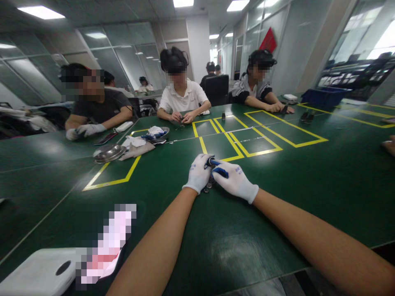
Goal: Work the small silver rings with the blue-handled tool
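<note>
Both my hands wear white gloves and meet over the green table (222,242). My right hand (236,181) is closed around a tool with two blue handles (221,172), which looks like pliers. My left hand (198,173) is closed on a small dark round part (210,161) with a shiny rim, right at the tool's end. The tool's jaws are hidden, so I cannot tell how they meet the part. Several small dark metal pieces (208,187) lie on the table just below my hands.
A phone (108,246) and a white case (37,271) lie at the near left. Further off are a metal bowl (109,153), cloths (135,144), yellow tape outlines (263,153), small dark parts (307,116) and a blue bin (322,96). Three people sit around the table's far side.
</note>
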The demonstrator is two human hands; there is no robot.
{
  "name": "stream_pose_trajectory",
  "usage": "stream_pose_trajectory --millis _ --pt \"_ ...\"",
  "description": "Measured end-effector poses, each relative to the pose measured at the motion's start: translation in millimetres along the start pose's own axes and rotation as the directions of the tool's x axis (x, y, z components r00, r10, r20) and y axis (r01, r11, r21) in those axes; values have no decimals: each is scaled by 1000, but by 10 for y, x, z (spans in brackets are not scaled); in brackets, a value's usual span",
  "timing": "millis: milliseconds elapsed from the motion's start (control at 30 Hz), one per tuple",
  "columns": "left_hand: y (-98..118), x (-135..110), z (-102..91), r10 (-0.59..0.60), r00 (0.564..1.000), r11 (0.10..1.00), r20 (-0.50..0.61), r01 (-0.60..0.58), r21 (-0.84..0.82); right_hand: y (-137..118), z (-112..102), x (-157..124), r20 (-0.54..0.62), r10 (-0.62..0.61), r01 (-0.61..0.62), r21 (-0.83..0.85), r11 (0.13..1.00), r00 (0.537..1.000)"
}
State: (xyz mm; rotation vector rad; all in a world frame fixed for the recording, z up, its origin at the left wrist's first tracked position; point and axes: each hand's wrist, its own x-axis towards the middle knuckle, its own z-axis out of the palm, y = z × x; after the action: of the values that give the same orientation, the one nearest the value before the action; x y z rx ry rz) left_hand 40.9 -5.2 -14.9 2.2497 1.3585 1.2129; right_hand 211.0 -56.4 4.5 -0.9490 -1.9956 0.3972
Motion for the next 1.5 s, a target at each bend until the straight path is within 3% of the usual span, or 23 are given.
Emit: stream_pose_trajectory --millis 567,800,967,1233,1500 --pt "-20 -2 8 0 1000 1000 -12 0 -5 30 8 13 -59 29 -30 -24 999 998" --pt "-9 -3 6 -14 1000 1000 -1 14 -5 14 15 10 -3 1 -1 -2 1000 1000" --pt "-20 -5 2 6 1000 1000 -25 -6 -8 38 7 10 -50 22 -23 -15 1000 998" --pt "-3 3 0 0 1000 1000 3 0 0 -6 19 12 -1 8 -8 3 1000 1000" --pt "-2 -4 -13 -9 1000 1000 -24 9 -14 31 15 12 -25 21 -22 -12 1000 999"
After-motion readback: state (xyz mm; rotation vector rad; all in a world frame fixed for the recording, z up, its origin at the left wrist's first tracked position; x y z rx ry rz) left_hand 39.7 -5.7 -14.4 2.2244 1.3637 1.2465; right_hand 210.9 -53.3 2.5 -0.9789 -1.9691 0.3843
